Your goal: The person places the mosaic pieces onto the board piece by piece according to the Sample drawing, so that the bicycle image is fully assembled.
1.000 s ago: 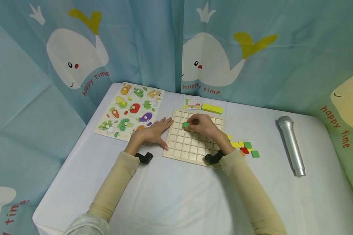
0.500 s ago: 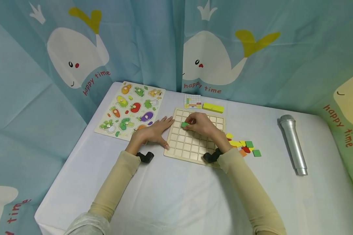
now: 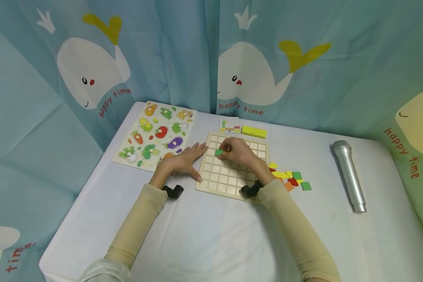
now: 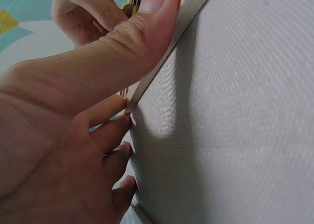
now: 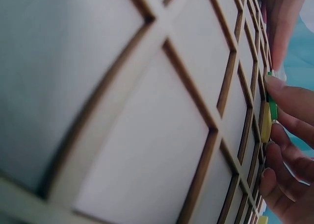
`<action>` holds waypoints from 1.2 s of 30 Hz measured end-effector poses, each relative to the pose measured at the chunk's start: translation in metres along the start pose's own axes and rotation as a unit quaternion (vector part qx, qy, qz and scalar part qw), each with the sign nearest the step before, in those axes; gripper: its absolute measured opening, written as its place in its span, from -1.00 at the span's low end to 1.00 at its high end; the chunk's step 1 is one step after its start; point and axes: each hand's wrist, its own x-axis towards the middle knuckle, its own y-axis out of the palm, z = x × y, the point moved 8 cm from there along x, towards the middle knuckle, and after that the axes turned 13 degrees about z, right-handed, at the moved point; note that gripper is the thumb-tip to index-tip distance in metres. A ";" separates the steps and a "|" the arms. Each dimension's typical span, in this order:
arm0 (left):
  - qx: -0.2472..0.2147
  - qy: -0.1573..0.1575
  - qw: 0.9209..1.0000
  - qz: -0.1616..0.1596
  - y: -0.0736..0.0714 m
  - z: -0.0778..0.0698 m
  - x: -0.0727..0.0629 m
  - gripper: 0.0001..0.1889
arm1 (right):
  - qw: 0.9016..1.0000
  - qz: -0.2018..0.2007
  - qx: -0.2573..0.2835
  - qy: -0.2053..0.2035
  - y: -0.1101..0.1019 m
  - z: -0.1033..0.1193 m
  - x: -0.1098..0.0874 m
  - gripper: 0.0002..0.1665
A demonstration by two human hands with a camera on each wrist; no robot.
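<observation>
We see a person's right hand (image 3: 237,152) with its grip closed on a small flat green square tile (image 3: 219,152), pinched by thumb and finger. The tile is at the pale wooden gridded board (image 3: 224,171), a little in from the board's left edge and towards its far-left corner; we cannot tell whether it sits in a cell. The left hand (image 3: 184,159) has its fingers spread along the board's left edge, its thumb at the near-left corner.

We judge the step in hand to be fitting this tile into a square. The next move seems to call for lining it up with the grooves and pressing it flat before letting go, the left hand steadying the board.

A small printed grid card (image 3: 229,124) lies near the worktop's (image 3: 197,231) far edge, and we take it for the pattern. Loose yellow, red, orange and green pieces (image 3: 293,182) lie just beyond the board's right edge.
</observation>
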 end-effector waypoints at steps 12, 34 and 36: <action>0.000 0.003 1.000 -0.006 0.001 0.001 0.000 0.29 | 0.999 -0.016 0.015 -0.023 -0.007 0.003 -0.022 -0.73; -0.014 0.006 1.000 -0.013 0.001 -0.002 -0.002 0.28 | 0.996 -0.069 0.039 0.029 -0.027 -0.036 -0.094 -0.75; -0.014 0.008 1.000 -0.013 0.001 -0.003 -0.002 0.29 | 0.996 -0.073 0.035 0.035 -0.028 -0.039 -0.101 -0.75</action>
